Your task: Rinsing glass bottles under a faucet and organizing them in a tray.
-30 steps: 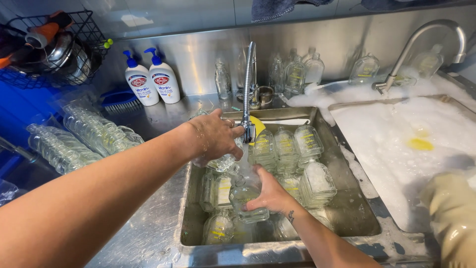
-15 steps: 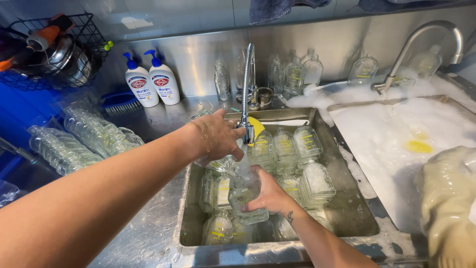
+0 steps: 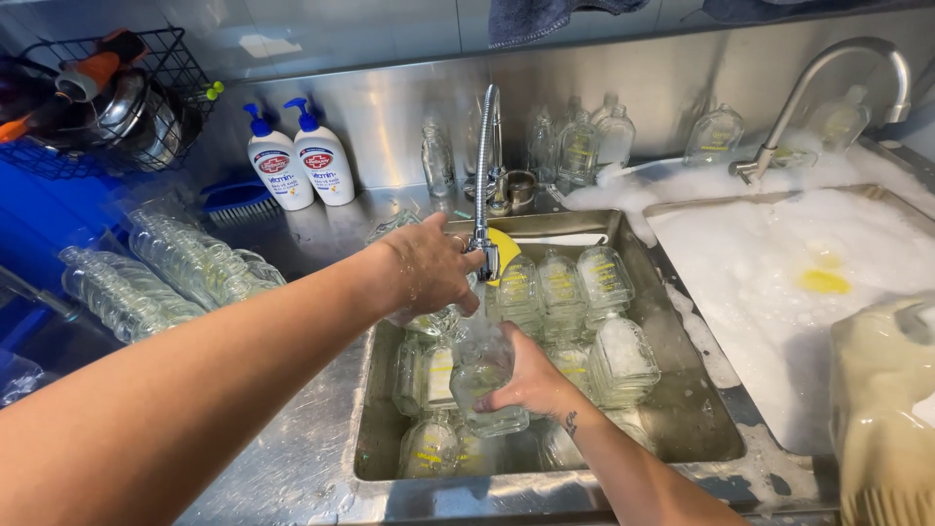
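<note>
Far left, rinsed bottles (image 3: 146, 268) lie in rows on the wet counter, two soap dispensers (image 3: 297, 166) behind them. The left hand (image 3: 433, 268) reaches over the sink (image 3: 682, 390), fingers curled around a small glass bottle tucked beneath the palm, right by the tap (image 3: 484, 175) spout. Just below, the right hand (image 3: 531, 380) is clamped on the bottle (image 3: 482, 370), held upright under the spout, above more bottles lying in the basin. Risk here, as I judge it: wet glass in bare fingers could slip and crack against the bottles underneath, or knock the metal spout, since both hands crowd it. Off right, the second basin is full of foam (image 3: 779, 273), and a gloved hand (image 3: 886, 409) of someone else works nearby; suds drifting over would make every grip slicker
</note>
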